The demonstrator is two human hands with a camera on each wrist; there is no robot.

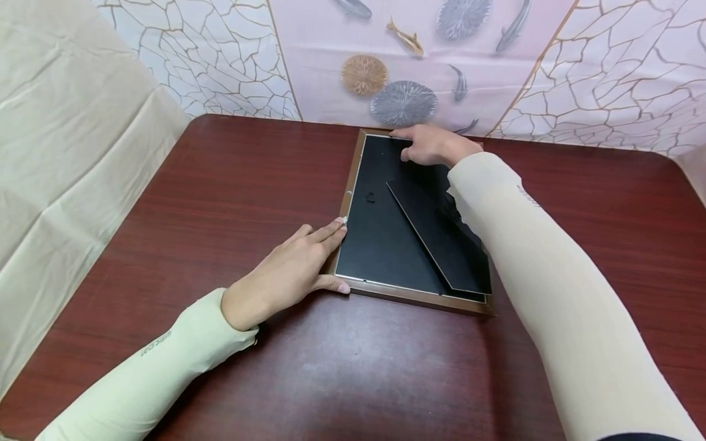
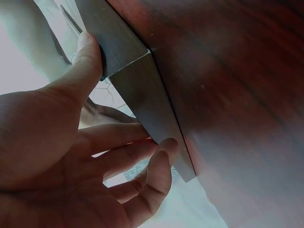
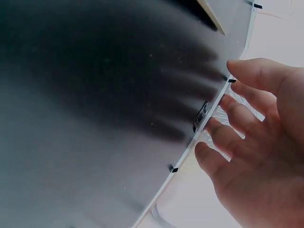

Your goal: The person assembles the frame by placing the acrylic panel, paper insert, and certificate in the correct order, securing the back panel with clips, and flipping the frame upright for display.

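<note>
A brown picture frame [image 1: 408,294] lies face down on the table, its black backing board [image 1: 380,239] facing up. The easel stand [image 1: 447,245] slants up off the board. My left hand [image 1: 281,272] rests on the near left corner, fingers along the left side and thumb against the near side. In the left wrist view, the ring or little finger bends more than the others. At the far side, my right hand [image 1: 432,145] touches the rim with its fingertips. Small black tabs [image 3: 232,80] and a dark hanger [image 3: 200,117] sit along that edge in the right wrist view.
The dark red wooden table [image 1: 265,177] surrounds the frame. Behind its far edge hangs a patterned cloth [image 1: 309,55] with fish and round motifs. A plain cream cloth [image 1: 66,153] hangs at the left.
</note>
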